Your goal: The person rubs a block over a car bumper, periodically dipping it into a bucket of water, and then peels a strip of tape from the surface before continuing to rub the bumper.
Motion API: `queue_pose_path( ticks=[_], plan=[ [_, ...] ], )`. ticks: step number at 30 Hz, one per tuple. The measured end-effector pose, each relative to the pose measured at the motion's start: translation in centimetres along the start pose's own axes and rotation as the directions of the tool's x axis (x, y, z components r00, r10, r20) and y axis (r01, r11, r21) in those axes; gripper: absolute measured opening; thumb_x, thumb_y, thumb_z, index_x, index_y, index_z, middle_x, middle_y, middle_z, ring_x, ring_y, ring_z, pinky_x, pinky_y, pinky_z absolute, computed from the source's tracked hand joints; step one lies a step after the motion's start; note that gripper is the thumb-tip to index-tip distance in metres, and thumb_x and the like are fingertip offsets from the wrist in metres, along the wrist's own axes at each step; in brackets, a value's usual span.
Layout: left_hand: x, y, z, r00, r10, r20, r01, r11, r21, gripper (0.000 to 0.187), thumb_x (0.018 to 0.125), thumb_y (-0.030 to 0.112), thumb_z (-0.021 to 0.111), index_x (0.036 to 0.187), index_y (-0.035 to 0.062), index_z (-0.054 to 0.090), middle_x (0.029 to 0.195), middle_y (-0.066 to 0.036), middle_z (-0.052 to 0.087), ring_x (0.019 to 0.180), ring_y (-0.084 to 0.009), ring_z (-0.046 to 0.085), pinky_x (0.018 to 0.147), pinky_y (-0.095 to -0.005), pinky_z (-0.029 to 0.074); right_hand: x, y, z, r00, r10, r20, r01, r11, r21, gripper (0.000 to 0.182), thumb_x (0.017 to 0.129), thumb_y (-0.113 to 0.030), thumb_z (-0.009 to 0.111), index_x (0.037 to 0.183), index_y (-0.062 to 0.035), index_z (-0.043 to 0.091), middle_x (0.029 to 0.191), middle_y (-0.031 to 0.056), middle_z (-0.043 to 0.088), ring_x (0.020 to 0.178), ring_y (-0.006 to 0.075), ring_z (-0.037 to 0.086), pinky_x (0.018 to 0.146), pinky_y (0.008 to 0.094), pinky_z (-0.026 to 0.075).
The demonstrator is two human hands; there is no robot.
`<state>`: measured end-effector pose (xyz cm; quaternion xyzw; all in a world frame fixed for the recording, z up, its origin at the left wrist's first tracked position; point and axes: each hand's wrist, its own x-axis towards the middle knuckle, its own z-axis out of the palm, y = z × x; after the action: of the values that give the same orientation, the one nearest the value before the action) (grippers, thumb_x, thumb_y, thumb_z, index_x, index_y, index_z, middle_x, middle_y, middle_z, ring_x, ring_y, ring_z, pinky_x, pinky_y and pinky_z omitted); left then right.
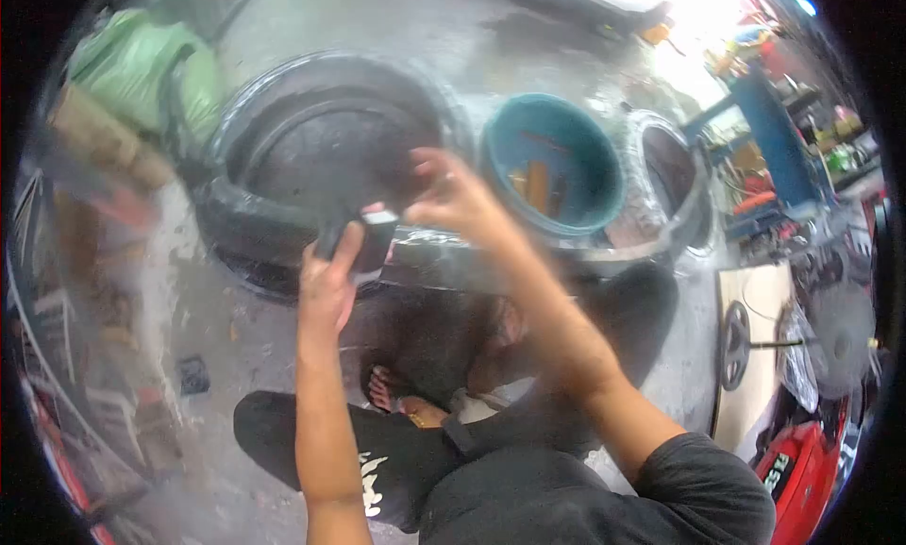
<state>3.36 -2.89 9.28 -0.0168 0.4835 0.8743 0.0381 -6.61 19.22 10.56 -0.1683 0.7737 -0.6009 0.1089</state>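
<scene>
Dark shirt (604, 498) cloth is closest, on the person seated low over the floor (203, 300). Out past their knees, the left hand (328, 279) is wrapped round a black block (377, 243), thumb along its side; the block has a pale end, and motion blur hides what it is. It is held up in front of the near rim of a big black ring (236, 210). The right hand (448, 198) hovers just beside it, fingers spread and curled, not touching.

Right of the ring sits a teal tub (604, 191) with brown pieces (538, 186) inside, and beyond that a smaller ring (649, 158). Over at the floor's far left corner slumps a green bag (142, 68), a brown carton (109, 134) just nearer. Along the floor's right side there's a blue stand (785, 134) among clutter, then a board (755, 337) with a black wheel (734, 345) by it, and a red case (807, 474) at the near right corner.
</scene>
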Motion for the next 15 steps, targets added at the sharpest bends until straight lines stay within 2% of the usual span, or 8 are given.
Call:
queue_pose_path(
  ticks=[3,4,5,7,9,11,13,15],
  plan=[
    [0.8,0.4,-2.2,0.959,0.203,-0.197,-0.202,0.979,0.026,0.044,0.108,0.026,0.069,0.141,-0.0021,0.065,0.128,-0.009,0.070,0.105,-0.0179,0.067,0.097,-0.0344,0.054,0.4,-2.2,-5.2,0.959,-0.031,-0.281,-0.051,0.959,-0.280,0.047,0.093,-0.042,0.084,0.117,-0.0021,0.079,0.103,0.0096,0.079,0.099,0.0139,0.072,0.083,0.0302,0.057],
    [1.0,1.0,-3.0,0.936,0.220,-0.275,-0.229,0.973,-0.001,0.042,0.108,0.025,0.069,0.141,-0.0016,0.065,0.128,-0.008,0.070,0.106,-0.0174,0.067,0.097,-0.0343,0.054,1.2,-0.1,-7.6,0.950,-0.033,-0.312,-0.022,0.985,-0.171,0.045,0.097,-0.044,0.079,0.105,0.0005,0.080,0.092,0.0065,0.078,0.090,0.0119,0.071,0.079,0.0281,0.055],
    [1.0,1.4,-3.6,0.911,0.231,-0.342,-0.257,0.966,-0.033,0.041,0.108,0.023,0.069,0.141,-0.0011,0.065,0.128,-0.008,0.070,0.107,-0.0169,0.067,0.098,-0.0343,0.054,1.5,0.3,-9.2,0.916,0.054,-0.398,-0.169,0.951,-0.260,0.045,0.101,-0.042,0.076,0.103,0.0023,0.080,0.088,0.0052,0.076,0.080,0.0109,0.069,0.072,0.0273,0.055],
    [0.7,2.2,-4.0,0.864,0.246,-0.439,-0.280,0.960,-0.013,0.040,0.108,0.021,0.069,0.141,-0.0003,0.064,0.128,-0.007,0.070,0.109,-0.0159,0.067,0.099,-0.0337,0.054,3.3,6.6,-15.0,0.952,0.187,-0.243,-0.266,0.900,-0.347,0.045,0.104,-0.043,0.072,0.099,0.0017,0.079,0.081,0.0051,0.072,0.069,0.0116,0.065,0.060,0.0281,0.052],
    [0.7,2.6,-4.3,0.817,0.262,-0.514,-0.300,0.954,0.010,0.039,0.108,0.019,0.069,0.142,0.0005,0.063,0.127,-0.006,0.070,0.110,-0.0149,0.067,0.100,-0.0331,0.053,3.6,8.8,-16.7,0.869,0.492,-0.053,-0.434,0.707,-0.558,0.061,0.104,-0.053,0.064,0.108,0.0063,0.076,0.085,0.0109,0.073,0.077,0.0208,0.070,0.074,0.0398,0.057],
    [0.8,2.3,-5.0,0.843,0.330,-0.424,-0.355,0.934,0.020,0.039,0.108,0.017,0.068,0.143,0.0023,0.062,0.126,-0.004,0.070,0.113,-0.0140,0.066,0.101,-0.0323,0.053,4.8,15.5,-19.7,0.863,0.488,0.130,-0.332,0.742,-0.582,0.063,0.104,-0.053,0.063,0.109,0.0083,0.075,0.086,0.0142,0.073,0.077,0.0216,0.070,0.077,0.0410,0.059],
    [0.9,2.1,-4.9,0.834,0.340,-0.435,-0.358,0.933,0.042,0.038,0.108,0.018,0.068,0.143,0.0032,0.062,0.125,-0.003,0.070,0.111,-0.0131,0.066,0.099,-0.0313,0.053,5.3,17.3,-20.1,0.617,0.768,-0.173,-0.644,0.366,-0.672,0.058,0.109,-0.054,0.056,0.114,-0.0002,0.079,0.077,0.0117,0.074,0.064,0.0260,0.070,0.065,0.0470,0.060],
    [1.2,1.9,-4.7,0.819,0.357,-0.448,-0.376,0.925,0.051,0.037,0.108,0.018,0.068,0.142,0.0038,0.063,0.123,-0.003,0.069,0.108,-0.0128,0.065,0.095,-0.0309,0.053,5.8,26.1,-24.5,0.724,0.689,0.019,-0.348,0.390,-0.853,0.050,0.107,-0.045,0.059,0.124,-0.0009,0.074,0.103,0.0164,0.074,0.086,0.0301,0.072,0.081,0.0457,0.059]
  ],
)
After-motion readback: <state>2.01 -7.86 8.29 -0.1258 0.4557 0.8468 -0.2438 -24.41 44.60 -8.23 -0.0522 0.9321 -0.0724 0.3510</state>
